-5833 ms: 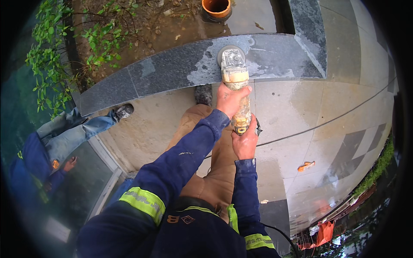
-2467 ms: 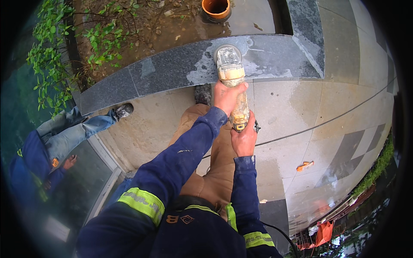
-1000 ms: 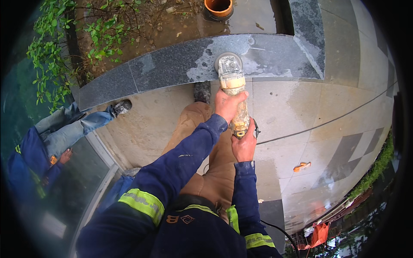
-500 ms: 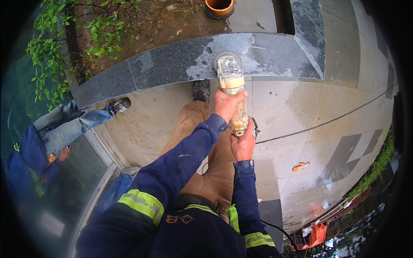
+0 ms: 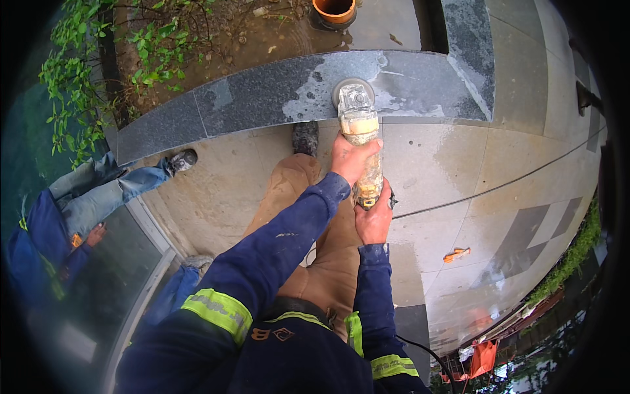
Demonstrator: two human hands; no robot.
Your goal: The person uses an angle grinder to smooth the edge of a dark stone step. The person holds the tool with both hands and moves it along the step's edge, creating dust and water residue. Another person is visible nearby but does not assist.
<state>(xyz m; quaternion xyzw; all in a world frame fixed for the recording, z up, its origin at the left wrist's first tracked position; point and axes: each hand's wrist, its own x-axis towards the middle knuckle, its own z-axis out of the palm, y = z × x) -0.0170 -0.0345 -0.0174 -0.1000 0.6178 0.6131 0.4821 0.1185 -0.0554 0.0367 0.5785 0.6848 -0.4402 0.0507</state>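
Observation:
A dusty yellowish angle grinder [image 5: 360,134] points away from me, its round disc resting on a dark grey granite curb slab [image 5: 262,98]. My left hand [image 5: 352,157] wraps the front of the grinder's body. Just behind it, my right hand [image 5: 374,220] grips the rear handle. Pale ground patches mark the stone around the disc. My tan trouser leg [image 5: 315,217] and dark shoe [image 5: 306,136] stand right below the slab.
A person in blue clothes and jeans [image 5: 72,210] sits at the left by a glass panel. A planter bed with green plants [image 5: 111,59] and an orange pot [image 5: 333,9] lies beyond the slab. A black cable [image 5: 499,187] crosses the beige paving; an orange scrap [image 5: 457,253] lies at the right.
The grinder's disc has shifted slightly along the slab between frames, both hands staying on the tool. The view has tilted a little; the seated person has barely moved.

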